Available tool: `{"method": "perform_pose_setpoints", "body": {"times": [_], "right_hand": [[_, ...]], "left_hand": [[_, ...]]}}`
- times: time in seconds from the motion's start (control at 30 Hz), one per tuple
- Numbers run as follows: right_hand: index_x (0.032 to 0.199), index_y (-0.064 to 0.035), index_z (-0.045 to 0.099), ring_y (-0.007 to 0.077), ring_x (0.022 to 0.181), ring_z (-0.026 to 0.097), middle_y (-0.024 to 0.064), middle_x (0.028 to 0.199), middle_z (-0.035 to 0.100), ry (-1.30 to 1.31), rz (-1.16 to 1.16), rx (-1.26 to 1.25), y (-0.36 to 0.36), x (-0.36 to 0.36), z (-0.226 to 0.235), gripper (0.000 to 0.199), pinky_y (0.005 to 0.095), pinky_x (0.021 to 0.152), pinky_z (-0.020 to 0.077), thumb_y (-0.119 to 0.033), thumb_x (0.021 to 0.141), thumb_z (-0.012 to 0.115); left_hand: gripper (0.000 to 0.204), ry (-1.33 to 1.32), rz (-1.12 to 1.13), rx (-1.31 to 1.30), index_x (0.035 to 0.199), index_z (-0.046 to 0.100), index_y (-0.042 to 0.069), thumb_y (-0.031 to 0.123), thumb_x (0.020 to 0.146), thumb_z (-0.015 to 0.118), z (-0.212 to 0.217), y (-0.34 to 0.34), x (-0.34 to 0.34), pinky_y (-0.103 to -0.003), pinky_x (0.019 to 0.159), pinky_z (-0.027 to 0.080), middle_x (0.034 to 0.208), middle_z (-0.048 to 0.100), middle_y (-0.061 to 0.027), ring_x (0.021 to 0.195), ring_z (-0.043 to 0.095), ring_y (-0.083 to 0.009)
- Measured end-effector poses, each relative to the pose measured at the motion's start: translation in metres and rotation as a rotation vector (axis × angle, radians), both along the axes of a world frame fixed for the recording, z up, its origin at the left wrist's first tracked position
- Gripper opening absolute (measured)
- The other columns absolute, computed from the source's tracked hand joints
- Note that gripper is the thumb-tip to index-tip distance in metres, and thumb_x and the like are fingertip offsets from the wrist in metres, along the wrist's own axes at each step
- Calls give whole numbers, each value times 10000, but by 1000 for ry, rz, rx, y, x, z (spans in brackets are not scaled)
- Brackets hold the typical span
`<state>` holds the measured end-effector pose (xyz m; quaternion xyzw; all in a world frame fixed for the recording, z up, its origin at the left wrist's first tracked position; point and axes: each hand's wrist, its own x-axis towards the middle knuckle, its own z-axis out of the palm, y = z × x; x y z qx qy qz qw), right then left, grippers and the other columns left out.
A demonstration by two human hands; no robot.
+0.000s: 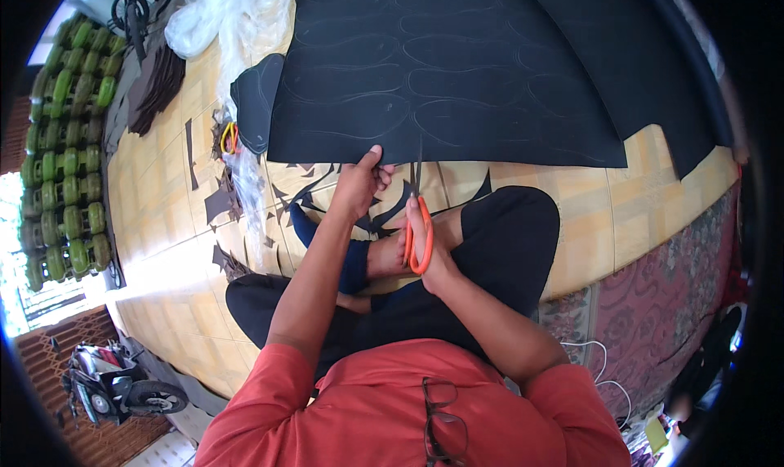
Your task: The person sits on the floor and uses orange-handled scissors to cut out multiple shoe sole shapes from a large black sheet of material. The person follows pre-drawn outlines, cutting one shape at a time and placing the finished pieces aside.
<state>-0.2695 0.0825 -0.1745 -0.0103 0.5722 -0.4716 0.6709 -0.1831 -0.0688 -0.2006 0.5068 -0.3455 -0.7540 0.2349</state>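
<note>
- The left hand (359, 185) reaches forward from a bent elbow, forearm running up and slightly right, and pinches the near edge of the black sheet (457, 67), thumb on top.
- The right hand (425, 238) comes in from the lower right, wrist cocked inward, fingers closed through the orange loops of the scissors (418, 222).
- The scissors point away from the person, long axis near vertical in the view; the dark blades reach up to the sheet's near edge just right of the left thumb. Whether the blades are apart or together cannot be told.
- The sheet lies flat on the tiled floor (588, 222) ahead of the person, wide and fanning outward, its near edge running left to right. Faint sole-shaped outlines are drawn across it, their long axes mostly left to right.
- The person sits cross-legged on the floor in dark trousers and a red shirt, bare feet under the hands.
- Black scraps (302, 193) lie scattered on the floor by the left knee.
- A second pair of scissors with yellow and orange handles (229, 137) lies left of the sheet beside a cut sole (260, 99).
- Clear plastic (237, 17) is bunched at the far left corner.
- A patterned rug (653, 295) lies to the right.
- Green cylinders (65, 148) stand in rows on the far left.
</note>
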Motion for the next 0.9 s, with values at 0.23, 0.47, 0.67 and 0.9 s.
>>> {"method": "perform_pose_setpoints", "body": {"times": [0.23,0.47,0.67,0.9], "right_hand": [[925,5,568,133,503,528,34,633,484,165,61,-22,-20,2,0,684,262,439,424,-660,924,406],[777,38,619,141,454,513,50,571,511,265,-65,-7,-16,8,-7,692,256,445,415,-613,936,447],[771,26,601,131,444,486,31,549,486,232,-102,-72,-19,9,-22,675,258,435,403,-619,925,474],[752,14,548,120,411,458,26,527,439,241,-105,-13,-23,5,-15,662,263,375,382,-625,915,490]], "left_hand": [[241,3,11,12,912,596,36,271,965,571,4,0,-3,-262,483,403,731,626,-68,551,562,-144],[217,-34,-33,28,881,571,74,279,947,598,7,1,-6,-255,486,376,678,580,-30,537,518,-131],[227,-74,-60,57,851,558,82,284,946,597,8,5,-1,-259,456,350,650,549,-12,498,489,-123],[288,-69,-45,106,761,548,80,293,953,579,7,14,5,-256,426,329,608,533,-14,470,497,-128]]}}
